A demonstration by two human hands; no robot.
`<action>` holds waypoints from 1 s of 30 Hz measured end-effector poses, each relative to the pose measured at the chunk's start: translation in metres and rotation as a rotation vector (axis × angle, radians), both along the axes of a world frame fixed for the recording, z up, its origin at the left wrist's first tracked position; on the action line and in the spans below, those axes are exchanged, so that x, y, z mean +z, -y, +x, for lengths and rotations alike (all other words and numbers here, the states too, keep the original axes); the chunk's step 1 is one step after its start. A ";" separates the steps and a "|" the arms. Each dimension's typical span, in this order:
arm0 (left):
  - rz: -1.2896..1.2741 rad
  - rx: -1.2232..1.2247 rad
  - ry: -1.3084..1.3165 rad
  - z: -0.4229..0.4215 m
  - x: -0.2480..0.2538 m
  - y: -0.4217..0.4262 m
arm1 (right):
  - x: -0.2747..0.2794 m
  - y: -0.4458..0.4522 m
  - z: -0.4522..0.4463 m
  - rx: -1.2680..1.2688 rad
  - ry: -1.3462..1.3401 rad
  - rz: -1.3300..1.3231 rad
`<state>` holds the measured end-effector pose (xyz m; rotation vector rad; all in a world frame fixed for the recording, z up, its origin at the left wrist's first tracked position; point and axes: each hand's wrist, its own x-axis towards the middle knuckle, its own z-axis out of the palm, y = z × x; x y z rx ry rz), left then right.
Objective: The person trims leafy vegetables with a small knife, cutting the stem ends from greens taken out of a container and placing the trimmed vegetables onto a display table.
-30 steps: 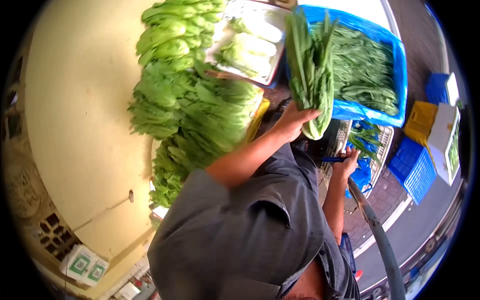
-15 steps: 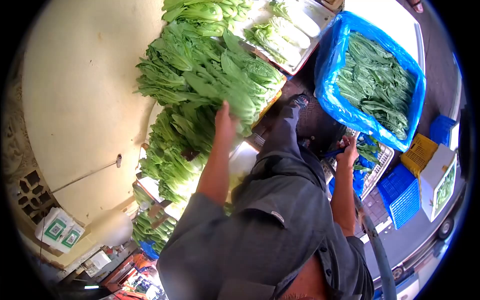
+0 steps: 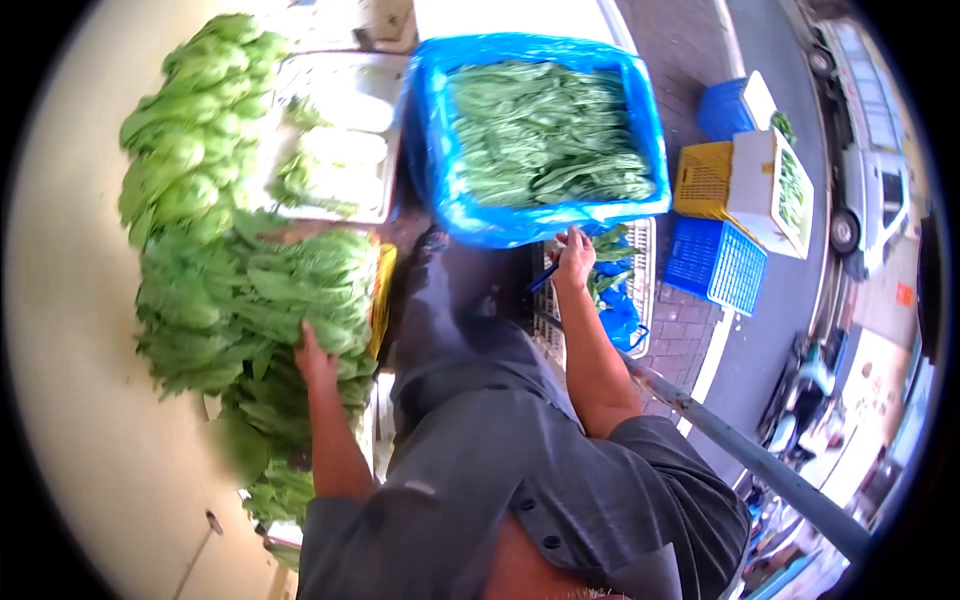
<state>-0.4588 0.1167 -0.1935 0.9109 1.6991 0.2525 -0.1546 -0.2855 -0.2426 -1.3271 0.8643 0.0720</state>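
My left hand [image 3: 316,358] is at the near edge of a heap of long-leaf green lettuce [image 3: 300,285]. Its thumb lies over the leaves and the other fingers are partly hidden, closed around some of them. My right hand [image 3: 573,260] is closed around a thin, dark blue stick-like object [image 3: 543,277], whose kind I cannot make out. That hand is just below a blue-lined bin [image 3: 545,228] full of dark leafy greens [image 3: 545,135]. Beneath it, more leaves and blue plastic [image 3: 622,322] lie in a white crate [image 3: 643,270].
Pale green bok choy [image 3: 205,125] is stacked beside a white tray [image 3: 375,205] of cabbages. A metal rail [image 3: 745,450] slants past my right elbow. Blue [image 3: 715,262] and yellow [image 3: 703,175] crates and a white foam box [image 3: 760,190] stand by the road with a parked vehicle.
The view has swung to the right. My left hand, blurred among moving leaves before, now rests at the lettuce heap's near edge. My right hand keeps hold of the blue object.
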 end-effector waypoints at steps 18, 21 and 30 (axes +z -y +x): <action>0.335 -1.266 0.654 0.327 0.026 0.176 | -0.033 0.198 0.216 0.369 -0.269 -1.211; 0.429 -1.512 0.786 0.427 -0.020 0.252 | -0.032 0.198 0.217 0.590 -0.205 -1.313; 0.636 -1.917 0.308 0.531 -0.093 0.395 | -0.055 0.208 0.213 0.543 -0.253 -1.282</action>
